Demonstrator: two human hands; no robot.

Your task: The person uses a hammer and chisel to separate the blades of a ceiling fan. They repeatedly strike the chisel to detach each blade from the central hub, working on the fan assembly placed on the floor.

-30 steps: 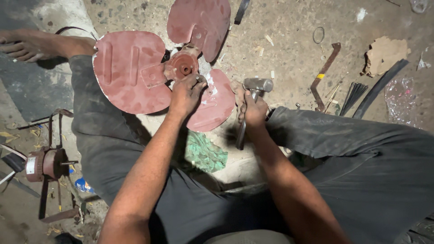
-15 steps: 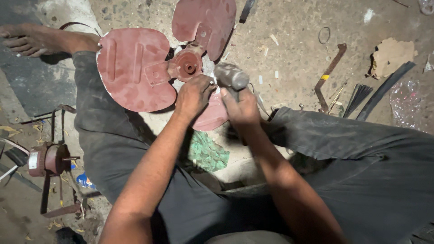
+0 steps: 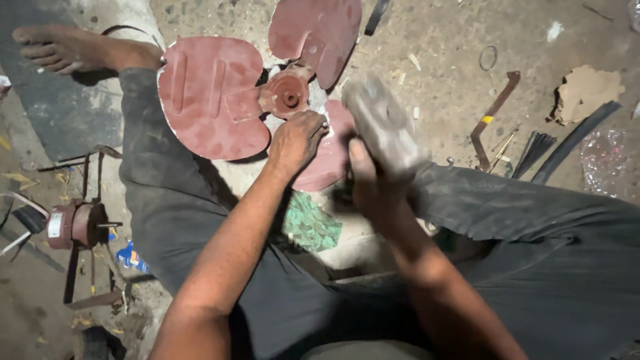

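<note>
Hammering on a three-bladed fan rotor (image 3: 220, 100), by the look of it, mid-swing. Right hand (image 3: 373, 183) clenched round the handle of a hammer (image 3: 383, 123), head raised and smeared by motion blur, grey and blocky, above and just right of the other hand. Left hand (image 3: 297, 140) closed down on something small at the root of the near blade, fingertips pinched; perhaps a punch or pin under them, too small and hidden to tell. Rotor flat on the floor between the spread knees, just beyond the left hand's knuckles, its round hub (image 3: 287, 97) just past the fingertips.

Next blow, judged from this, calls for a true fall onto whatever sits under the left fingers, clear of the knuckles and thumb, with the rotor pinned against bouncing.

Blades of thin pressed sheet metal, broad and rounded like petals, dull red paint chalky with dust, shallow ribs stamped into the largest. Hub a stepped, turned boss with a central bore. Floor (image 3: 440, 80) rough concrete, gritty, strewn with chips. Right of the hammer hand, well apart: a bent flat metal strip (image 3: 493, 113) with a yellow band. Left of the grip, well apart: a small rusty motor (image 3: 73, 223) on a bracket. Dark, dusty trousers (image 3: 533, 220) over both legs.
</note>
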